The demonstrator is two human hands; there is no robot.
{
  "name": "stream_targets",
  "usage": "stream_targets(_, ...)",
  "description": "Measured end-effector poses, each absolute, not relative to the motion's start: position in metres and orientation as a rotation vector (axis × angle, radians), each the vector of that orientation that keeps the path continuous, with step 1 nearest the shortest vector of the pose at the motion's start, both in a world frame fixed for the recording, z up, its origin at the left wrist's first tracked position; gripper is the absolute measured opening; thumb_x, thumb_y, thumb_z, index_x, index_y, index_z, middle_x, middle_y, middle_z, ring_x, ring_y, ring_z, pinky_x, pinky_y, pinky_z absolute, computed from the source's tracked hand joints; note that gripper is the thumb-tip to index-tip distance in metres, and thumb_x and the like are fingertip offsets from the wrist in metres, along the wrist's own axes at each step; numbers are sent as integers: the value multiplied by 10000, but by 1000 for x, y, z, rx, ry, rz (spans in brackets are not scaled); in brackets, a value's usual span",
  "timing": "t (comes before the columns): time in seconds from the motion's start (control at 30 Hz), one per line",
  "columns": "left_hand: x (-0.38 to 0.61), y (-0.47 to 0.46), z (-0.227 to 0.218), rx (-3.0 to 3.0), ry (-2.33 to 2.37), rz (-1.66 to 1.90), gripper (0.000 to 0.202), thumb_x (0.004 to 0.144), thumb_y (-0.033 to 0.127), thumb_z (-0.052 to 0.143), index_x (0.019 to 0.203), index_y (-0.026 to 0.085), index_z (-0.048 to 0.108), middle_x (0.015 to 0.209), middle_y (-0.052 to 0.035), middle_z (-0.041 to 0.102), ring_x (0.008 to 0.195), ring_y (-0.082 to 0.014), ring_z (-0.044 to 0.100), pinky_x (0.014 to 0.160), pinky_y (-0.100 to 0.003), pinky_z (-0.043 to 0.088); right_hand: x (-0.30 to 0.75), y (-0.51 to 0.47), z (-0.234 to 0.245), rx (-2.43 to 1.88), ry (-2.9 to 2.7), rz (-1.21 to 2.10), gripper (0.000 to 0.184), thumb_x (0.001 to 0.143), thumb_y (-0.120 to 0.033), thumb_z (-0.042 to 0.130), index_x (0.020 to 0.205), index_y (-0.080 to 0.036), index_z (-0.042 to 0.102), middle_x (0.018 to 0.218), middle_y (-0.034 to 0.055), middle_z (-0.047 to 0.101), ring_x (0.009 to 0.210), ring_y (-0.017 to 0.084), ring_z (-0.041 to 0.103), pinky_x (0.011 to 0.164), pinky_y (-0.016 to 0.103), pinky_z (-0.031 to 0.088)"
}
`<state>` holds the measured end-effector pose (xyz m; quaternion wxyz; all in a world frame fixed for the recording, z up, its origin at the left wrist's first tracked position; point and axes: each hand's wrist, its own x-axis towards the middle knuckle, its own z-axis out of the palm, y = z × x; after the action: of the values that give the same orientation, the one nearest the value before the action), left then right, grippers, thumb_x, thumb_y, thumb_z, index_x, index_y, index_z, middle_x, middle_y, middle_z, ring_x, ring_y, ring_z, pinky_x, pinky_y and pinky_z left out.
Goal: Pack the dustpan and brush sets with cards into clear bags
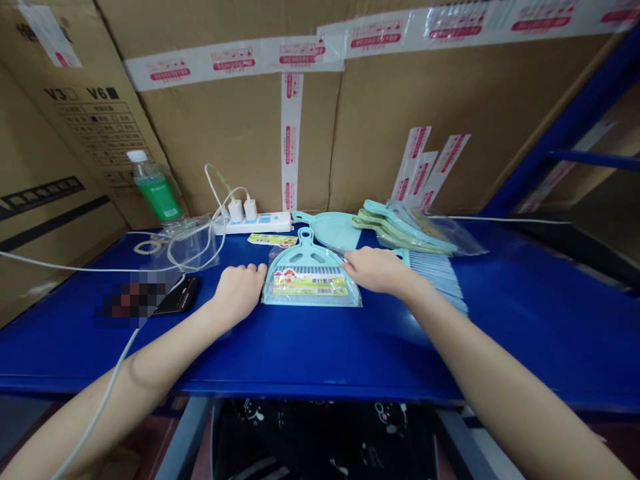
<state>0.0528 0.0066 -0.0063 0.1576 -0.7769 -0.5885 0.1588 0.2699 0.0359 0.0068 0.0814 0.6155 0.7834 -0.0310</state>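
Note:
A mint dustpan set in a clear bag, with a yellow paper label, lies flat on the blue shelf. My left hand rests at the bag's left edge with fingers curled, touching it. My right hand lies on the bag's right edge, fingers bent over it. A pale blue brush lies just under and beyond my right wrist. A loose mint dustpan lies behind the bag.
A pile of bagged dustpan sets lies at the back right. A white power strip with plugs and cables, a green bottle, empty clear bags and a dark phone sit at the left. Cardboard boxes wall the back.

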Motion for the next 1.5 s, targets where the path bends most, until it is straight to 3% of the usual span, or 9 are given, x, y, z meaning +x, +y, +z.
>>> stream_targets(0.6,53,7,-7,-2231,-1677,470,274,859,48,331,1006,102,556,898,-145,666,841,-240,648,637,-300,442,270,38,8,1848,2301,-117,404,921,-260,278,1060,-106,624,1022,212,649,963,310,613,691,344,422)
stream_targets(0.87,53,8,-6,-2250,-1676,483,276,870,46,332,1025,99,554,907,-143,662,863,-250,647,655,-312,453,269,41,6,1875,2271,-153,455,947,-309,240,1086,-109,625,1112,205,634,1036,317,594,765,374,444)
stream_targets(1.5,53,7,-5,-2252,-1648,477,277,861,47,331,1003,111,560,885,-131,661,829,-235,645,623,-297,439,266,38,10,1875,2289,-136,426,945,-255,236,1054,-135,631,1081,178,651,1025,295,604,775,365,445)
